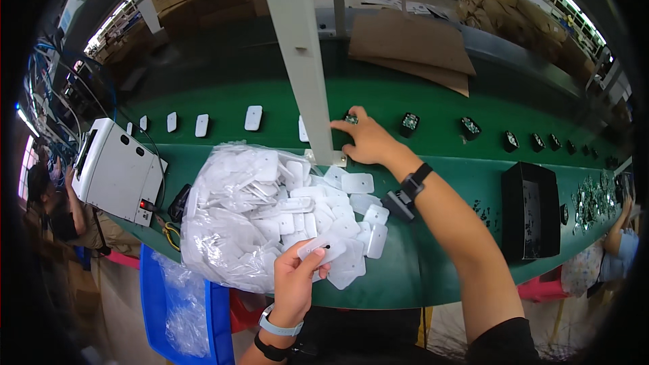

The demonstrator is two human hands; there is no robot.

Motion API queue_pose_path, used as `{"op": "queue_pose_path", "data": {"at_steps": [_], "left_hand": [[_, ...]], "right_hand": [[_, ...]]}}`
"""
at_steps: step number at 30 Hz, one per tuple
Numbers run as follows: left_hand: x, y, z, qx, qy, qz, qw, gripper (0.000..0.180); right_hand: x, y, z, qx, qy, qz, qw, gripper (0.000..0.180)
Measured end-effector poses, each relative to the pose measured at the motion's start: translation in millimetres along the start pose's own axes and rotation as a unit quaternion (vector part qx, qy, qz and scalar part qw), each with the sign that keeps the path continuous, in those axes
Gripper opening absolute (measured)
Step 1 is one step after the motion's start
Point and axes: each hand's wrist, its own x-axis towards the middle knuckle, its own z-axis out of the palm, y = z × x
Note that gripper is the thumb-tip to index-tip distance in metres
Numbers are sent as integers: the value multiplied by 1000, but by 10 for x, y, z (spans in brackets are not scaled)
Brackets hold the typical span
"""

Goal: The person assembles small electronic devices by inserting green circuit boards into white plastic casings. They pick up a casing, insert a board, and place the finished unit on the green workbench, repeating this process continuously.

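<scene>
Two hands show in my head view, the only one I have. The left hand [295,274] is closed in a pinch, thumb on top, on a white cover [332,249] with a small dark spot, held above the near side of the bench [405,277]. Just beyond lies a heap of loose covers [324,213], spilling from a clear bag [226,230].

The right hand [368,136] reaches over the green belt [439,145], fingers half curled and spread around a board unit [351,119] just beside the post [301,61]. The fingers hide part of the unit, so I cannot tell whether they grip it. More units, such as the next one [410,124], sit in a row to the right.

For this reach, I would take the unit by its dark casing and keep my fingertips off the exposed board. I would lift it clear of the post, with the wrist device [405,196] kept away from the heap, and hold the cover lightly by its edges.
</scene>
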Motion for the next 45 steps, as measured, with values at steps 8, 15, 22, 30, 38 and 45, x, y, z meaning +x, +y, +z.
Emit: {"op": "queue_pose_path", "data": {"at_steps": [8,15,22,30,38,45], "left_hand": [[-29,-25,3,-132,-55,-5,990,23],[-26,-241,333,-254,-120,-55,958,36],[-39,-349,635,-239,-129,-62,960,47],[-64,-520,632,-197,-98,-20,975,44],[-105,-633,596,-75,-105,5,992,43],[-76,-545,513,41,-150,93,983,41]], "right_hand": [[-240,-110,-408,130,104,47,985,24],[-1573,-384,-906,571,-69,30,817,38],[-2020,-501,-685,672,-82,14,735,37],[-2090,-566,-738,565,-47,22,824,32],[-2082,-645,-790,433,-6,-17,901,29],[-2091,-621,-702,436,-1,-60,898,32]]}}
